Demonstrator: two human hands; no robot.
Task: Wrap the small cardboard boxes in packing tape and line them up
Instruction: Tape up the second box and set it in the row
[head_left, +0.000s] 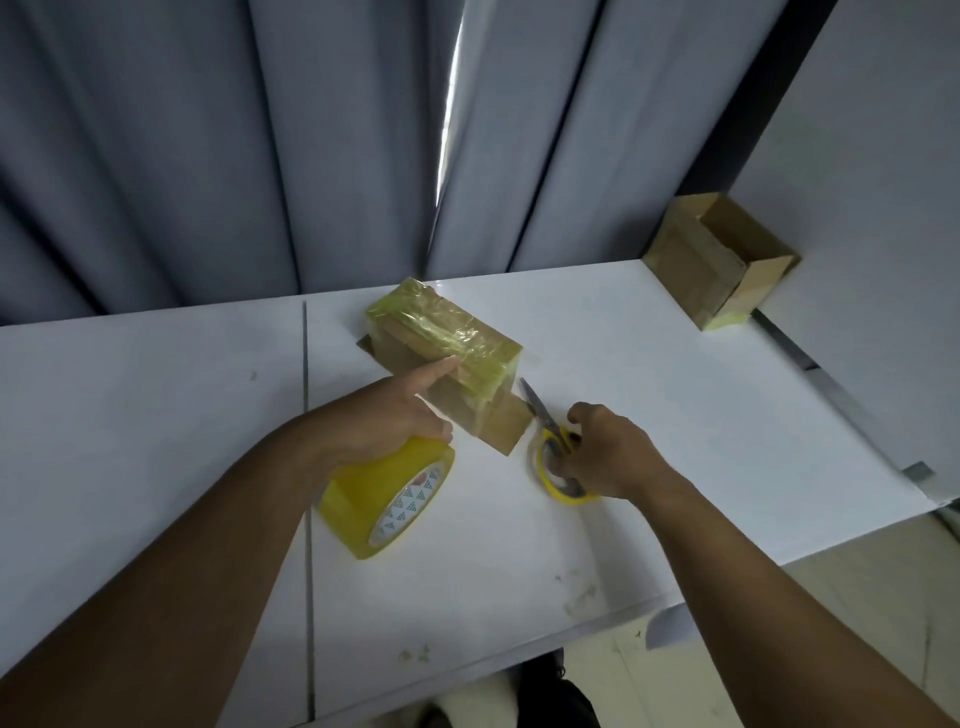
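A yellow tape roll was gripped by the left hand, its forefinger laid on the taped box, while yellow-handled scissors were held by the right hand on the white table.

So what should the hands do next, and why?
Probably lift the scissors and snip the tape that seems to run from the tape roll to the box. The right hand grips the yellow handles, with the blades lying on the table beside the box. The left hand holds the roll by the box, one finger pressing the wrap down.
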